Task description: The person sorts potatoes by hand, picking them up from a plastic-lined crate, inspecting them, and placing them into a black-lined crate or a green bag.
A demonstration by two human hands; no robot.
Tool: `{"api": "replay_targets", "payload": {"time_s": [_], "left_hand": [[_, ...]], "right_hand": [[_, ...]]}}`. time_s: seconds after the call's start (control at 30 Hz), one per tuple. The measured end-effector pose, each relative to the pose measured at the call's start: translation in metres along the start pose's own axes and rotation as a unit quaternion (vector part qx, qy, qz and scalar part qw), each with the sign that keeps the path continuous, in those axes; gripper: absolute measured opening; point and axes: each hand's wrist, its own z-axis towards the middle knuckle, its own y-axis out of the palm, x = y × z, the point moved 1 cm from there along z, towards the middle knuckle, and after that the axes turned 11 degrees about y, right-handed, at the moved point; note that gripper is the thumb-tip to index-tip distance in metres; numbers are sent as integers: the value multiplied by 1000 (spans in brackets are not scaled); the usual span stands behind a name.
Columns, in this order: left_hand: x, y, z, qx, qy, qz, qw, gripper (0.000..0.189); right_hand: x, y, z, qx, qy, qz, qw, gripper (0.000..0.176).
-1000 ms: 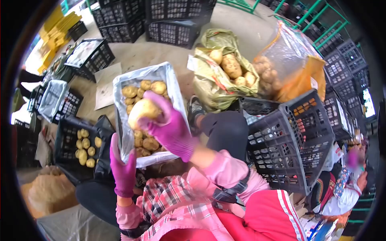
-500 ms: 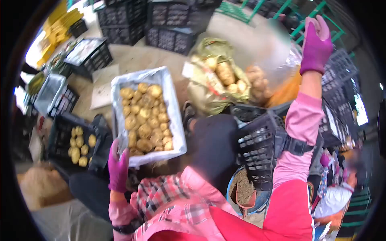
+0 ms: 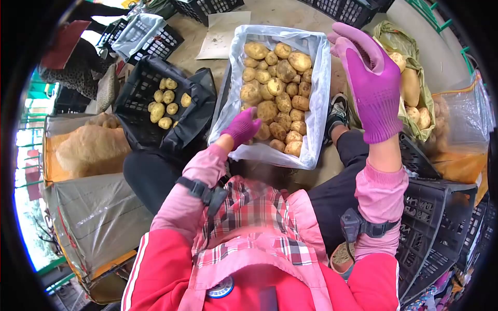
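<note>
Potatoes (image 3: 284,71) are heaped in a white-lined crate (image 3: 319,96) at the upper centre of the frame, with two purple-gloved hands beside them.

The potatoes are yellow-brown, round to oval and mixed in size, some smeared with dark soil. At the crate's lower left corner, the left hand (image 3: 241,128) is held over the potatoes, fingers partly curled; whether one is gripped cannot be told. The right hand (image 3: 371,83) is raised just right of the crate, its thumb and fingers apart. At upper left, a small cluster of yellow potatoes (image 3: 168,97) is held in a black plastic crate (image 3: 129,101) with a dark liner (image 3: 199,98). At upper right, larger potatoes (image 3: 409,85) are seen in an open olive-green sack (image 3: 389,35).
</note>
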Motion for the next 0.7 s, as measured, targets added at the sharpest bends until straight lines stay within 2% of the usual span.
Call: {"api": "replay_targets", "payload": {"time_s": [0.03,0.13,0.2,0.23,0.27,0.3,0.33,0.37,0.43,0.5,0.6,0.7], "left_hand": [[-24,26,27,-20,16,40,999,44],[-31,48,78,-76,-100,23,992,54],[-50,68,99,-43,-84,78,992,51],[-63,85,112,-28,-72,104,992,49],[-91,101,129,-129,3,102,986,54],[-95,116,143,-179,53,111,976,54],[-95,125,147,-211,91,119,966,54],[-105,130,143,-215,67,139,964,53],[-112,124,124,-206,6,178,962,53],[-119,114,99,-198,-37,200,959,52],[-132,109,68,-190,-75,211,956,51],[-131,106,66,-167,-86,196,963,50]], "right_hand": [[-5,-3,-2,-2,2,-21,1000,28],[-10,-13,-10,-9,12,-56,998,30],[-15,-16,-20,-13,33,-26,999,31],[-15,-15,-21,-13,43,-13,999,31],[-9,-11,-19,-12,19,-40,999,32],[-2,-10,-17,-4,-2,-83,997,33],[4,-1,-16,21,-9,-93,995,25],[6,4,-14,42,-21,-100,994,19],[-5,4,-15,-43,64,-196,977,35],[-2,15,-22,22,-30,-199,979,33],[0,23,-23,32,-31,-183,982,36],[0,30,-24,44,-31,-195,979,37]]}}
